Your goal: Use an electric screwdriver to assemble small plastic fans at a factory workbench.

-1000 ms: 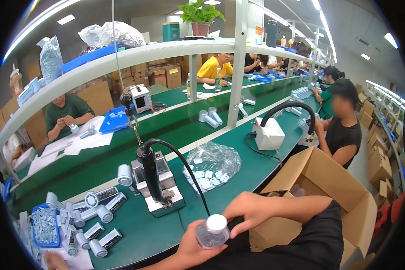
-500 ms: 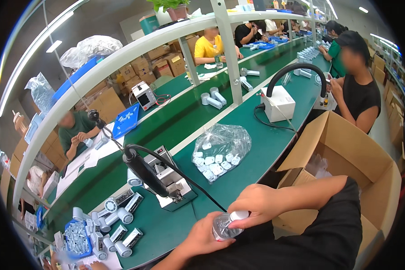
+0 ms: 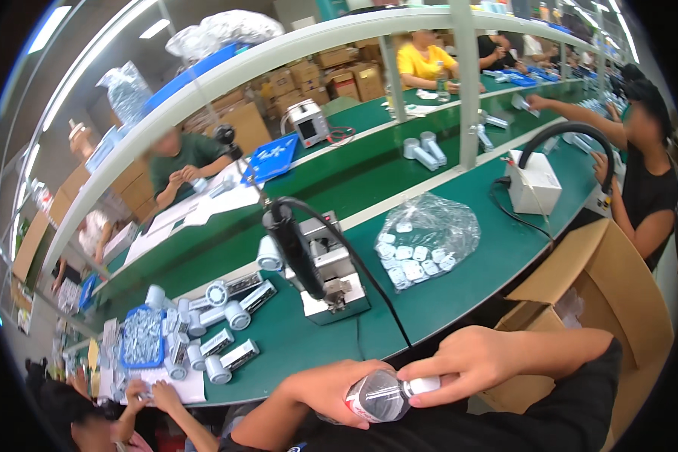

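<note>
A clear plastic bottle (image 3: 384, 398) with a white cap (image 3: 423, 385) and a partly hidden red-and-white label is at the front edge of the bench. My left hand (image 3: 325, 386) is wrapped round its body. The fingers and thumb of my right hand (image 3: 471, 363) close on the cap, which is still at the bottle's neck. The bottle lies tilted, its cap toward the right. Beyond my hands stands a small metal machine (image 3: 335, 290) with a black electric screwdriver (image 3: 292, 245) hanging over it.
A clear bag of white parts (image 3: 422, 248) lies mid-bench. Light-blue handheld fans (image 3: 233, 320) and a blue tray (image 3: 158, 331) lie left. An open carton (image 3: 580, 279) stands right, near a white box (image 3: 535, 184) with a black hose. Co-workers sit around the bench.
My view has swung left, so the bench things sit farther right. The bottle is tipped more to the side. The co-worker at right now stretches an arm across the bench.
</note>
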A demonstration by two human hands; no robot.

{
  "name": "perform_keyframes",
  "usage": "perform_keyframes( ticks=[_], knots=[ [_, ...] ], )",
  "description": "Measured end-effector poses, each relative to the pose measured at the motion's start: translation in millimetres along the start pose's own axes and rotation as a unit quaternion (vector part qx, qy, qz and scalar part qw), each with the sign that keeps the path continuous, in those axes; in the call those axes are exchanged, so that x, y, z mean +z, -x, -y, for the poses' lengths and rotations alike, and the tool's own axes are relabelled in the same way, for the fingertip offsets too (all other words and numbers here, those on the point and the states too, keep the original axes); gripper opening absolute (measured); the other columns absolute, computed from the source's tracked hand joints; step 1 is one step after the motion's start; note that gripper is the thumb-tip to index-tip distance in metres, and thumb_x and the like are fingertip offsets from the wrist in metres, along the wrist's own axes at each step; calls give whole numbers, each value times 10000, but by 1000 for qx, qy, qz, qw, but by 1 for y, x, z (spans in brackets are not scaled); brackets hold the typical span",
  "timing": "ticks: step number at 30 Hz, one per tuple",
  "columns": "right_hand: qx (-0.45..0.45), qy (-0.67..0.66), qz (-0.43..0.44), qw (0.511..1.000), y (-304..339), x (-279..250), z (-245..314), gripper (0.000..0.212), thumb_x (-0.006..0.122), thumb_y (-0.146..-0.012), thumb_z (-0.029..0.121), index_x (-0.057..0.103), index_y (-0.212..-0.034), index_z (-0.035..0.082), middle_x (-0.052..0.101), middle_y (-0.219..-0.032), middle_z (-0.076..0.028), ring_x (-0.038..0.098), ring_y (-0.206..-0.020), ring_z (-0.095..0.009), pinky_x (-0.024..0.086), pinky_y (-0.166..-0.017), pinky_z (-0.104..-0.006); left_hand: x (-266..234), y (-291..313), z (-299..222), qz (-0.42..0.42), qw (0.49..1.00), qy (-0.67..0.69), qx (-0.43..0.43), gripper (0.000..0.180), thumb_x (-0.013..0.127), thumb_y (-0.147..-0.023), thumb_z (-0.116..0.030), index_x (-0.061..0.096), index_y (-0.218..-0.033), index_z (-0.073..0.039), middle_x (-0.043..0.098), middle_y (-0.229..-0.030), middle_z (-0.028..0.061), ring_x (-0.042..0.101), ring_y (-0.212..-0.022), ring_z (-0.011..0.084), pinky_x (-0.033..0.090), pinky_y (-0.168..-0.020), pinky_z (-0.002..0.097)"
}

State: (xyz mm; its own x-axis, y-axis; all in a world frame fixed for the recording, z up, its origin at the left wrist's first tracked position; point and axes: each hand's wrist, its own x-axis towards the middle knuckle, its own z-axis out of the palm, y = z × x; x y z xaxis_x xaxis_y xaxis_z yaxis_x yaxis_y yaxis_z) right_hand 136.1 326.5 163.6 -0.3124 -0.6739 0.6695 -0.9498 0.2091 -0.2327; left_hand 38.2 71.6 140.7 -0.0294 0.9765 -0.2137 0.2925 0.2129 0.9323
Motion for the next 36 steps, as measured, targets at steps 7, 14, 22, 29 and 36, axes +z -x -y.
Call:
perform_keyframes(
  ticks=[7, 14, 22, 29, 36],
  knots=[
    [-3, -21, -65, 998, -6, -16, 3, 330, 676, -712, 20, 691, -1025, 120, 624, -1120, -172, 542, -523, -113, 424, -442, -197, 2, 10, 19, 39, 985, 52, 161, 834, 842, -568, -340, 455, -1231, -14, 590, -1124, 116, 613, -971, 255, 484, -805, 346],
    [92, 53, -7, 994, 4, 2, -12, 362, 683, -669, 47, 677, -1017, 145, 630, -1086, -152, 548, -519, -151, 454, -467, -243, 13, 42, -19, -281, 913, 113, 273, 868, 880, -598, -137, 379, -1301, -45, 551, -1190, 177, 580, -1083, 301, 480, -894, 402],
    [153, 80, 24, 985, 2, 8, -5, 384, 750, -627, 55, 635, -984, 140, 636, -1051, -152, 626, -634, -228, 470, -501, -305, -20, 61, -70, -484, 709, -385, 339, 638, 812, -662, -150, 465, -1176, 1, 608, -1088, 221, 643, -919, 354, 529, -763, 396],
    [162, 83, 55, 982, 2, 11, -10, 403, 749, -623, 51, 619, -999, 119, 637, -1033, -152, 649, -692, -272, 497, -542, -326, -29, 83, -101, -515, 581, -522, 354, 404, 723, -716, -127, 544, -1056, -4, 619, -1040, 232, 649, -899, 368, 537, -756, 434],
    [196, 58, 45, 978, -7, 4, 4, 324, 675, -717, -40, 638, -1022, 64, 629, -1086, -213, 655, -785, -348, 530, -634, -367, -48, 94, -130, -519, 419, -628, 401, 411, 695, -763, -171, 457, -1090, -102, 621, -1033, 207, 663, -861, 361, 538, -739, 445]
  ],
)
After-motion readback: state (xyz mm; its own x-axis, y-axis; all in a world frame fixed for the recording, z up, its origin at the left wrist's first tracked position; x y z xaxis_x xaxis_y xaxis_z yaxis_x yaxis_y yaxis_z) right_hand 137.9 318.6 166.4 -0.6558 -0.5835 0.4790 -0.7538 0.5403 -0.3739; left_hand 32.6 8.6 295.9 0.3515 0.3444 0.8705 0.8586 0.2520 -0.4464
